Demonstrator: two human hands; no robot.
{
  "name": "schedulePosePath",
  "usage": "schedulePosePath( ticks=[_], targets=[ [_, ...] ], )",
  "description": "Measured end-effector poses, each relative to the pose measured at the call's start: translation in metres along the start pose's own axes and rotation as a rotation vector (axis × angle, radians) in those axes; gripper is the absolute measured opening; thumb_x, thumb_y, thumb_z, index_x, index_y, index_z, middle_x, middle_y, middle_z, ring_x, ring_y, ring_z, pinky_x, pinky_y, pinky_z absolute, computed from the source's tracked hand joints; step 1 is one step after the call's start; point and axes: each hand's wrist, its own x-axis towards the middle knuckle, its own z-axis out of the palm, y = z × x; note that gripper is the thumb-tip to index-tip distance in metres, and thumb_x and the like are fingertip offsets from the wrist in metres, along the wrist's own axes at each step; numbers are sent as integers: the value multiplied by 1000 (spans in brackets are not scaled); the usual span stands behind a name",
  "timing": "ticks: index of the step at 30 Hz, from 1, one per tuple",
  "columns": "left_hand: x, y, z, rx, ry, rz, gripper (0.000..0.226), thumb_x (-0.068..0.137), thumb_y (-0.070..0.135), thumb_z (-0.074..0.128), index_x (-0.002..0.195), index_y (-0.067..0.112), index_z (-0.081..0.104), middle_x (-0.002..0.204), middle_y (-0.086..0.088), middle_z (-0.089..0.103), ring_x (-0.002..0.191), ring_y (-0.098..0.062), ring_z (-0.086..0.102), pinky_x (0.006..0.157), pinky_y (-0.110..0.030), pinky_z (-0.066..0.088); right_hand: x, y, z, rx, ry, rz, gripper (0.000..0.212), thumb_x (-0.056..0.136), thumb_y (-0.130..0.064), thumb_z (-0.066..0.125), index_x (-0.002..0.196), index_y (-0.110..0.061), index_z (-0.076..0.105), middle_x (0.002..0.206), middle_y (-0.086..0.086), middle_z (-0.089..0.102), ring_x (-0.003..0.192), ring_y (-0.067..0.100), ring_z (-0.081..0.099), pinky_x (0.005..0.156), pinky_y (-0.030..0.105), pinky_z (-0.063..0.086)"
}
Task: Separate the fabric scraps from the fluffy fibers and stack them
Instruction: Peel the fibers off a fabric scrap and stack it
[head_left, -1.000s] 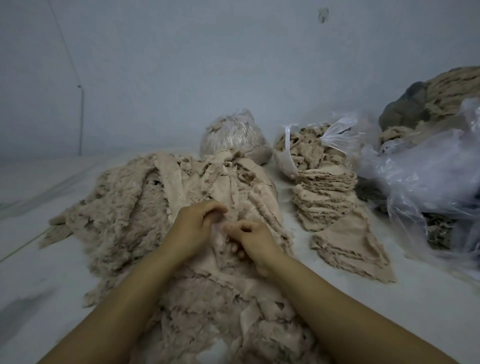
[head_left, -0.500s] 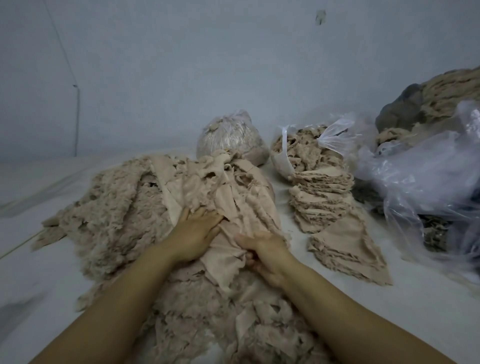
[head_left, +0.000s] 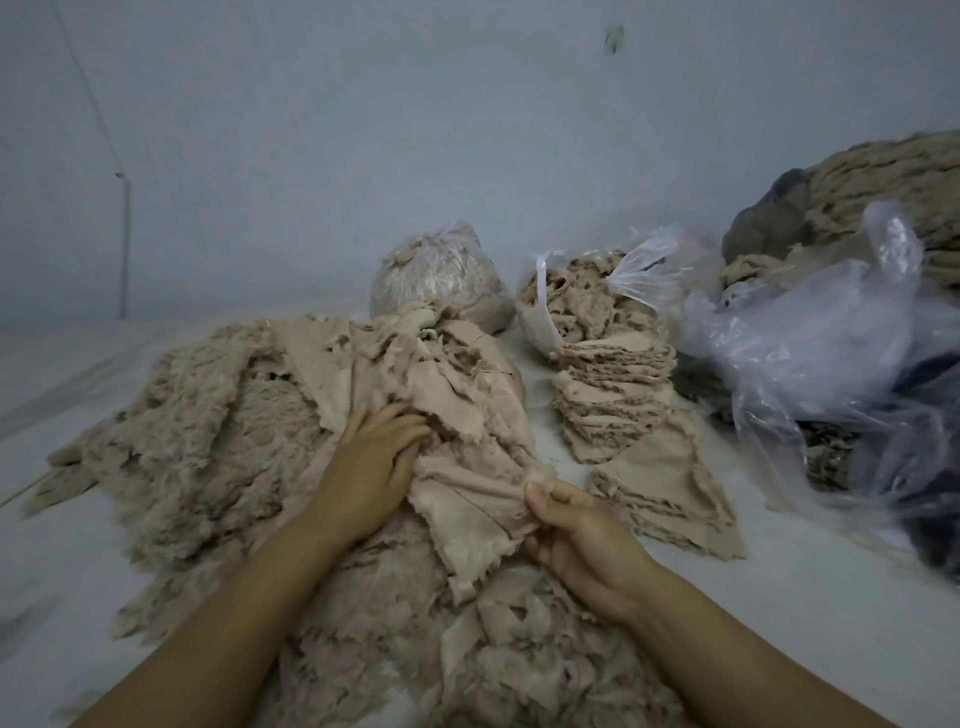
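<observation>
— Fabric scrap (head_left: 467, 514) location? It lay on the fluffy pile (head_left: 218, 441), long axis running toward the stack (head_left: 618, 395).
— Hands? Right hand (head_left: 576, 535) pinched its stack-side edge, nearer the stack; left hand (head_left: 374, 462) pressed flat, fingers spread, on the far edge.

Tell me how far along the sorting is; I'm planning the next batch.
Done: two stacks of scraps at right. In hand: the right hand pinches a fabric scrap while the left hand presses the mixed pile. Left: most of that pile.
</observation>
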Motion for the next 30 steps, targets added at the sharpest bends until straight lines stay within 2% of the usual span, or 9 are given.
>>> schedulePosePath(
  ticks=[2,5,9,12,16,19,22,24,30],
  targets=[
    [-2,19,-5,-153,70,-13,35,92,43,46,107,20,69,105,11,64,103,-7,56,98,-23,35,2,0,0,14,-15,-37,32,72,-14,67,101,-4,58,93,15,61,79,19,60,71,27,47],
    [0,33,-3,-279,-139,-133,10,88,41,61,94,34,65,87,20,64,85,2,59,72,-12,42,-1,-3,-2,-36,-21,2,46,72,-17,70,112,0,55,104,21,61,89,26,62,80,34,52],
    [8,37,-5,-480,-196,-90,19,89,13,63,81,30,66,83,13,68,81,-1,62,75,-17,46,1,-13,4,-306,53,106,71,71,-57,62,118,-3,62,96,17,60,84,29,56,73,37,46],
    [12,44,-6,-559,-239,-3,26,86,5,64,78,29,67,78,17,68,77,1,62,72,-14,47,10,-23,20,-375,4,138,66,72,-65,55,115,-16,65,96,10,67,82,22,62,68,31,50],
    [14,48,-6,-522,-180,45,20,89,12,63,95,30,66,90,15,69,87,0,63,79,-17,48,19,-25,33,-136,-70,153,53,79,-39,65,118,-4,64,113,17,67,103,28,65,92,39,52],
    [13,38,-2,-200,-201,35,29,95,36,51,121,25,56,109,10,61,100,-7,57,86,-28,46,21,-18,26,-33,28,-18,38,82,-20,66,112,2,65,107,21,69,91,26,69,83,36,57],
    [8,29,0,-280,-283,-87,16,95,37,51,93,25,62,85,12,62,78,-5,57,73,-31,45,19,-17,17,-84,154,-192,7,89,-9,63,92,-4,65,80,10,72,71,18,69,62,29,56],
    [9,23,0,-331,-300,-87,30,96,28,53,66,27,55,64,12,54,59,1,48,63,-29,40,16,-18,13,-180,273,-306,10,89,-9,63,79,-9,60,66,1,67,63,13,62,57,24,52],
    [11,8,-8,-301,-442,-75,37,96,23,53,59,26,46,57,16,51,56,3,45,58,-14,34,13,-23,4,-122,482,-432,12,92,-11,59,80,-12,59,69,1,62,64,12,58,59,24,49]
  ],
)
